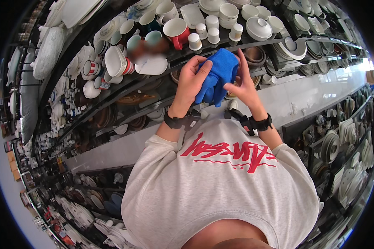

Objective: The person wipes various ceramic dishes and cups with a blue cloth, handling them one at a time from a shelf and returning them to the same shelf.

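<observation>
A blue cloth [217, 74] is bunched up in front of my chest, its lower folds hanging loose. My left hand [191, 82] grips its left side, with the thumb lying on the front. Whether something is wrapped inside the cloth is hidden. On the cloth's right, my right hand [244, 82] has its fingers and thumb spread apart, close against the edge; any fingers behind the cloth cannot be seen. Just beyond the hands, small white ceramic shakers [213, 35] stand on the shelf beside a red mug [176, 31].
A dark shelf edge [202, 49] runs past my hands. White lidded bowls [258, 28], stacked cups [228, 15] and a square white dish [151, 64] crowd the shelf. Lower shelves hold wooden-looking bowls [254, 57]. More racks of plates [330, 146] stand behind me across a shiny tiled floor [294, 90].
</observation>
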`<act>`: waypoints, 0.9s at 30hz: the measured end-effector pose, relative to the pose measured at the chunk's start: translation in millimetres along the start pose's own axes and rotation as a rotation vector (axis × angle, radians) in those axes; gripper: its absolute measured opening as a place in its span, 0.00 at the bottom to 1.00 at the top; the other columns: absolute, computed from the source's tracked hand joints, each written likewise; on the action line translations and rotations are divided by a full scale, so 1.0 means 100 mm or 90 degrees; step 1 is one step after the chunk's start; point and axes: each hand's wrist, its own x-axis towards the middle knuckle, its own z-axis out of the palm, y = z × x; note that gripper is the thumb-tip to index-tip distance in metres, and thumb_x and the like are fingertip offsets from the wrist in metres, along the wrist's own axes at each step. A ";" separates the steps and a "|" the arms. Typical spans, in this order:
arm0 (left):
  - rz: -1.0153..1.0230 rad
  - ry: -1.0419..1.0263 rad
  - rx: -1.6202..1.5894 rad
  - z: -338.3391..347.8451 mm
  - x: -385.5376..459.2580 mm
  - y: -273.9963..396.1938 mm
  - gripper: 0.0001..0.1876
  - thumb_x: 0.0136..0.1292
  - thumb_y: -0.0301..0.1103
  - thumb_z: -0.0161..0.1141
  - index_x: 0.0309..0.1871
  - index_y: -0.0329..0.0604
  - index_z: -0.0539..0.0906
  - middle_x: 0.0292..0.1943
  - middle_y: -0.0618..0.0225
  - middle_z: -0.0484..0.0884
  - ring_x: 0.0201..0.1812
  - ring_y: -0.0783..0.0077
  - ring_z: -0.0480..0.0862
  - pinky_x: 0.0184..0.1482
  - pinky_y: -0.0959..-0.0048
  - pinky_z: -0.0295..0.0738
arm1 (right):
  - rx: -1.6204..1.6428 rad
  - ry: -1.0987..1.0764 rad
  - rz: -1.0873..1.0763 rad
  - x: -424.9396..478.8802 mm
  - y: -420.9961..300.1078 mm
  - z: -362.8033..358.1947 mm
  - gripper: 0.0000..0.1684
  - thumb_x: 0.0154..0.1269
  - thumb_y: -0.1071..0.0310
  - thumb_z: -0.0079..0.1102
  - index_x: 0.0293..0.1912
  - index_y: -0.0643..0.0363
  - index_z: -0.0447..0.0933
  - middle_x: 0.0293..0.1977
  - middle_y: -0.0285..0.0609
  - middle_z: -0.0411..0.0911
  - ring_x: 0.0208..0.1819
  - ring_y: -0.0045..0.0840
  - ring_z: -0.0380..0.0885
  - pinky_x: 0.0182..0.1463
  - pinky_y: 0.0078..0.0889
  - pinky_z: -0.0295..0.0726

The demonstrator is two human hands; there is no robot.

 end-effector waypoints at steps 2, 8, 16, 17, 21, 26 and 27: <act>0.009 0.006 0.000 0.11 0.07 -0.03 0.12 0.66 0.36 0.58 0.44 0.36 0.74 0.33 0.73 0.78 0.31 0.88 0.74 0.33 0.86 0.71 | -0.229 0.017 -0.110 0.00 -0.08 -0.05 0.55 0.45 0.58 0.75 0.68 0.55 0.53 0.66 0.50 0.54 0.64 0.38 0.62 0.63 0.37 0.66; -0.024 -0.054 -0.023 0.39 0.22 -0.05 0.16 0.62 0.36 0.63 0.45 0.36 0.72 0.34 0.68 0.81 0.34 0.87 0.76 0.33 0.85 0.72 | -0.355 -0.099 -0.160 0.13 0.09 -0.36 0.40 0.49 0.78 0.58 0.64 0.56 0.60 0.57 0.51 0.68 0.57 0.44 0.70 0.57 0.35 0.70; -0.074 -0.115 0.171 0.34 0.68 0.13 0.12 0.62 0.30 0.62 0.46 0.35 0.74 0.37 0.66 0.82 0.37 0.81 0.80 0.38 0.83 0.75 | -0.154 -0.141 0.032 0.14 0.11 -0.84 0.20 0.69 0.66 0.49 0.58 0.62 0.66 0.37 0.41 0.76 0.37 0.21 0.71 0.44 0.26 0.72; -0.074 -0.117 0.221 0.35 0.75 0.19 0.11 0.62 0.30 0.62 0.44 0.36 0.76 0.36 0.67 0.83 0.37 0.83 0.80 0.37 0.83 0.74 | -0.136 -0.165 0.056 0.12 0.11 -0.91 0.18 0.70 0.65 0.48 0.55 0.63 0.67 0.35 0.39 0.75 0.36 0.20 0.70 0.43 0.25 0.72; -0.006 -0.120 0.531 0.02 1.18 0.19 0.12 0.61 0.34 0.63 0.43 0.38 0.78 0.29 0.72 0.81 0.32 0.84 0.78 0.34 0.84 0.72 | -0.044 -0.201 0.104 0.03 0.05 -1.09 0.12 0.72 0.63 0.46 0.43 0.63 0.71 0.30 0.31 0.70 0.33 0.13 0.65 0.37 0.20 0.69; 0.083 0.008 0.767 -0.48 1.98 0.27 0.13 0.61 0.39 0.62 0.40 0.37 0.79 0.31 0.68 0.81 0.30 0.78 0.79 0.33 0.77 0.75 | 0.101 -0.188 0.138 -0.04 0.02 -1.19 0.11 0.73 0.63 0.46 0.39 0.61 0.71 0.30 0.26 0.68 0.33 0.11 0.63 0.36 0.18 0.67; 0.030 0.016 0.761 -0.56 2.19 0.25 0.15 0.59 0.41 0.63 0.40 0.37 0.79 0.31 0.67 0.81 0.30 0.77 0.79 0.33 0.76 0.75 | 0.122 -0.199 0.138 -0.03 0.01 -1.21 0.11 0.73 0.63 0.46 0.39 0.61 0.71 0.30 0.26 0.68 0.33 0.11 0.63 0.36 0.19 0.67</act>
